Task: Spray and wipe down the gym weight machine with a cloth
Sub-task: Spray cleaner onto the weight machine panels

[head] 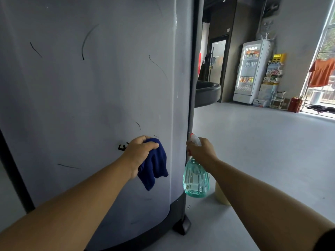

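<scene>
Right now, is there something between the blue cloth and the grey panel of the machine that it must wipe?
Nothing visible. The left hand grips the blue cloth directly before the grey panel. The spray bottle, held by the right hand, hangs beside the panel's right edge.

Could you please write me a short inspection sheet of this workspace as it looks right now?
Surface: grey machine panel, curved, with dark scuff lines.
Job's things: blue cloth against the panel; spray bottle, greenish, part full of clear liquid.
Clutter: pale yellowish container on the floor behind the bottle.
Grippers: left hand grips the cloth; right hand grips the bottle's neck at the trigger.
Cables: nothing seen.
Surroundings: grey floor, lit drinks fridge, stacked boxes, orange shirt hanging by the window.
</scene>
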Available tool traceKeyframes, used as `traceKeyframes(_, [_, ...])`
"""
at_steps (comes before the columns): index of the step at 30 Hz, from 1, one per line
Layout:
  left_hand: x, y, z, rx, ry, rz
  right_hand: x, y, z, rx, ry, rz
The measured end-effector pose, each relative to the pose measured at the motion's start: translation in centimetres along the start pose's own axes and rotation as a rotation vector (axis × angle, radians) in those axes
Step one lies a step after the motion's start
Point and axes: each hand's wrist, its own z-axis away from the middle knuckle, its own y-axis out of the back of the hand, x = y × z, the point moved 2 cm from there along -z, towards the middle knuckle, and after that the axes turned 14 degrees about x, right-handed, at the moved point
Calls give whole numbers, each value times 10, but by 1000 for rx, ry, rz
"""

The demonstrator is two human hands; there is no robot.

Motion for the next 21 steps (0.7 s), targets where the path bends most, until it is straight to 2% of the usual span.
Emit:
traceKeyframes(4, [-13, -10, 4, 11, 17, 7, 16, -4, 1, -54, -1, 34])
traceKeyframes(15, [-56, -3, 20, 4, 79, 40, 73, -22, 29, -66, -71, 96])
traceKeyframes(21, [-86, 17, 34, 26, 129, -7, 112, -39, 66, -183, -98, 153])
